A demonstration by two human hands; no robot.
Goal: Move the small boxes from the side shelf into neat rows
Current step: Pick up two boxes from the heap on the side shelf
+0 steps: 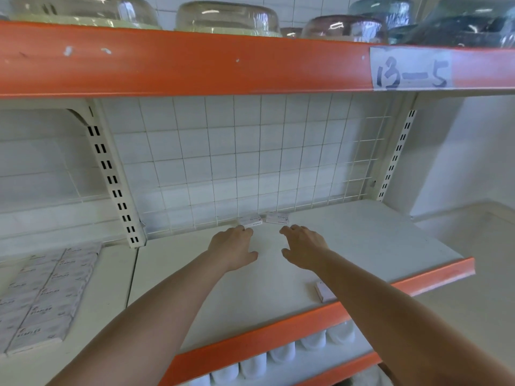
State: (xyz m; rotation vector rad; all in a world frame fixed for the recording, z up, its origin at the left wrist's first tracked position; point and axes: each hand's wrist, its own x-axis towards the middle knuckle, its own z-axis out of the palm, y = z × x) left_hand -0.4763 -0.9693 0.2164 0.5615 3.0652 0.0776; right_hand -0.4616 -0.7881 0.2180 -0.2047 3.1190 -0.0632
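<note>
We see two small white boxes lying flat, side by side, at the shelf's back; another box near its front edge; rowed boxes at left.

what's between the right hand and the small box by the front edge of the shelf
Only bare white shelf in the head view; right hand reaches toward the back, the small box lies beside its forearm.

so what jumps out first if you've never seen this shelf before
Two bare arms reach across the white shelf, the left hand and right hand open just short of two small boxes against the wire grid at the back. Above runs an orange shelf edge with a handwritten label.
</note>
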